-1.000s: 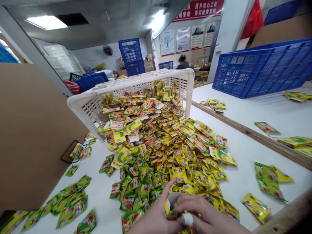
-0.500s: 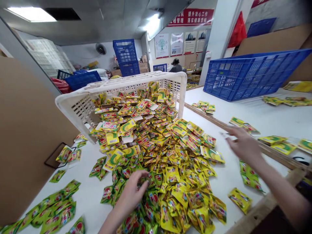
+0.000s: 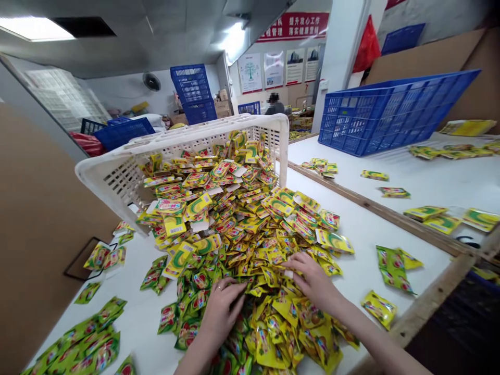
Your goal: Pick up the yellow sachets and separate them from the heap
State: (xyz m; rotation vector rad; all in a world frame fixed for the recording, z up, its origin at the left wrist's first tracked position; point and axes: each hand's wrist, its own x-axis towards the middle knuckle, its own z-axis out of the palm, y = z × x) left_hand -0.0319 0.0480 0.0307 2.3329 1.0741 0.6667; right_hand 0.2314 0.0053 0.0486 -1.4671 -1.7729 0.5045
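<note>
Nearest the white crate (image 3: 269, 121), left hand (image 3: 225, 306) is lying half-curled over green packets (image 3: 200, 281), right hand (image 3: 310, 278) likewise over yellow packets (image 3: 287, 311); grasp indeterminable.

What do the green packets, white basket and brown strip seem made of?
Green packets: probably glossy plastic film, given crinkles and highlights.
White basket: likely molded plastic, smooth with regular slots.
Brown strip: apparently wood, matte with uneven tone.
</note>
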